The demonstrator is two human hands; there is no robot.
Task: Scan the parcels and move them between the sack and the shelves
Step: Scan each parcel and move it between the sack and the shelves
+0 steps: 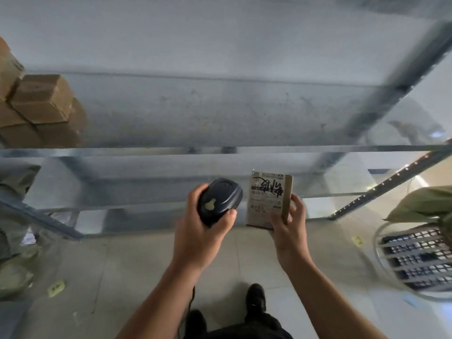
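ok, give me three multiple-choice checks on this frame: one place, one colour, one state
1. Where on the shelf do the cardboard boxes sit?
A. far left
B. middle
C. far right

2. What colour is the barcode scanner?
A. white
B. dark, near black
C. red

3. What is the right hand doing?
A. hanging empty
B. pressing flat on the shelf
C. gripping the labelled parcel

Key:
1 A: the brown boxes are stacked at the shelf's left end.
2 B: the casing held in the left hand is dark all over.
3 C: the fingers curl round the parcel's right edge, holding it upright beside the scanner.
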